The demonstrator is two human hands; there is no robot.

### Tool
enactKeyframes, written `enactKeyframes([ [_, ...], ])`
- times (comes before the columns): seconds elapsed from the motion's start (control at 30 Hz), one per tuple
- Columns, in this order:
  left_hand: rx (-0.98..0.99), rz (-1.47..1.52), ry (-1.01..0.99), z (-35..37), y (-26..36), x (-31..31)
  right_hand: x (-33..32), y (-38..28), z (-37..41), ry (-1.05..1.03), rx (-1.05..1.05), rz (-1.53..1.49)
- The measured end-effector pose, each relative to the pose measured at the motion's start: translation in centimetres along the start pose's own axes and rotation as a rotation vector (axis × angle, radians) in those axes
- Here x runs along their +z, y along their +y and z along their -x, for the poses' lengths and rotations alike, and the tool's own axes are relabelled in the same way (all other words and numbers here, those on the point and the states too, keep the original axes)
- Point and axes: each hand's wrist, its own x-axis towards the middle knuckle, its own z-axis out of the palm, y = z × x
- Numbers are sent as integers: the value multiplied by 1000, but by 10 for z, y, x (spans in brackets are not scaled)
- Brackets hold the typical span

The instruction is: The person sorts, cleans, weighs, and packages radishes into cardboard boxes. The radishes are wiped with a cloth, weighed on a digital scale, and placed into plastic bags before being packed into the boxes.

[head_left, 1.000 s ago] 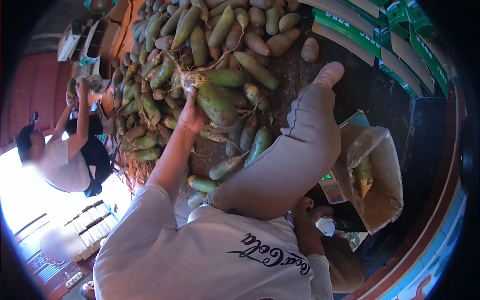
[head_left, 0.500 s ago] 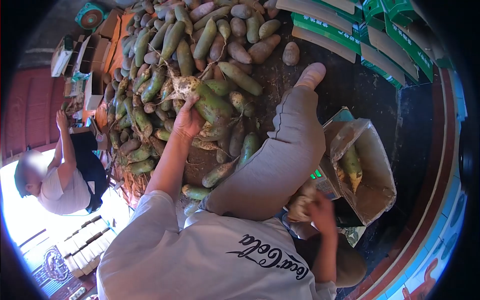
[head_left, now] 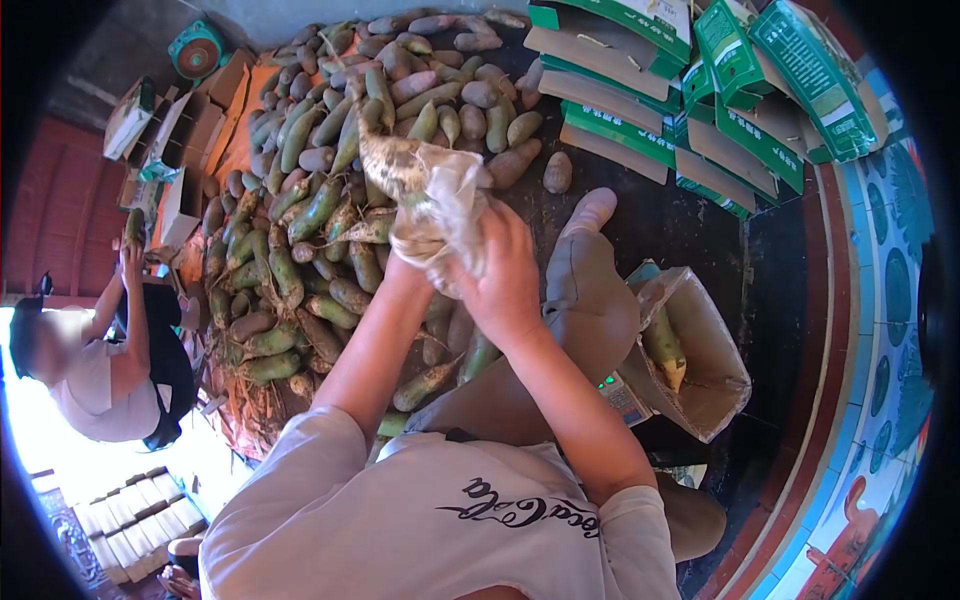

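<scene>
Close to our chest, our right hand (head_left: 507,275) is closed on a white cloth (head_left: 445,215) and presses it around the lower part of a green radish (head_left: 388,165), which is lifted above the heap. Our left hand (head_left: 408,268) grips the same radish from below; the cloth covers most of its fingers.

We judge that the step is wiping soil off the radish. The next move calls for turning it in the left hand, so that the cloth reaches the muddy upper end.

To our right stands a lined cardboard box (head_left: 712,385) with a packed radish (head_left: 663,345) inside, near a scale (head_left: 620,397). Farther away lies the radish heap (head_left: 300,200), then the green cartons (head_left: 640,70).
</scene>
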Motion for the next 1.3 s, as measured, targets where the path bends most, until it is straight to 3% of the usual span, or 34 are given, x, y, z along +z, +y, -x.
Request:
enactKeyframes([
  [0.03,-30,-38,90,8,2,6,3,6,0,36,11,-11],
  [0.07,-45,126,141,12,3,24,4,8,1,69,32,-25],
  [0.1,3,33,170,13,0,31,6,11,1,105,51,-38],
  [0.17,94,-141,226,16,-8,40,13,24,-5,320,285,-261],
  [0.23,-28,-103,181,16,-6,39,8,34,-7,263,419,-344],
  [0.3,-220,-74,136,28,4,40,9,62,-10,267,853,-984],
  [0.33,-203,-218,44,28,3,37,9,63,-4,383,743,-1110],
  [0.43,-98,-548,107,29,-8,27,-18,28,-9,33,519,-666],
  [0.5,-120,-614,30,27,-12,29,-10,13,-10,-27,105,-206],
  [0.57,-7,-679,-96,31,-17,27,-5,18,-12,3,138,-146],
  [0.67,-168,-536,0,30,-15,15,2,19,-17,-7,182,-93],
  [0.77,-96,-927,-209,40,-9,11,7,59,-29,125,527,-1092],
  [0.8,-174,-814,-148,42,-10,15,11,62,-26,150,533,-958],
  [0.9,-225,-775,-39,35,-3,17,-10,56,-17,-34,588,-1061],
  [0.93,-133,-973,-47,30,-4,15,-12,44,-15,-170,643,-905],
  [0.97,-163,-1012,-81,28,-4,15,-1,36,-12,-48,176,-420],
  [1.03,-235,-1093,-147,29,-4,13,1,36,-11,110,160,-252],
  [1.13,-302,-927,-190,35,0,19,2,48,-19,144,449,-655],
  [1.17,-343,-861,-197,40,2,19,-4,51,-22,68,686,-993],
  [1.2,-324,-867,-281,44,6,29,2,60,-22,102,773,-1217],
  [1.23,-417,-772,-296,43,8,26,7,66,-21,128,855,-1442],
  [1.3,-588,-574,-321,41,15,23,-5,64,-24,74,839,-1580],
])
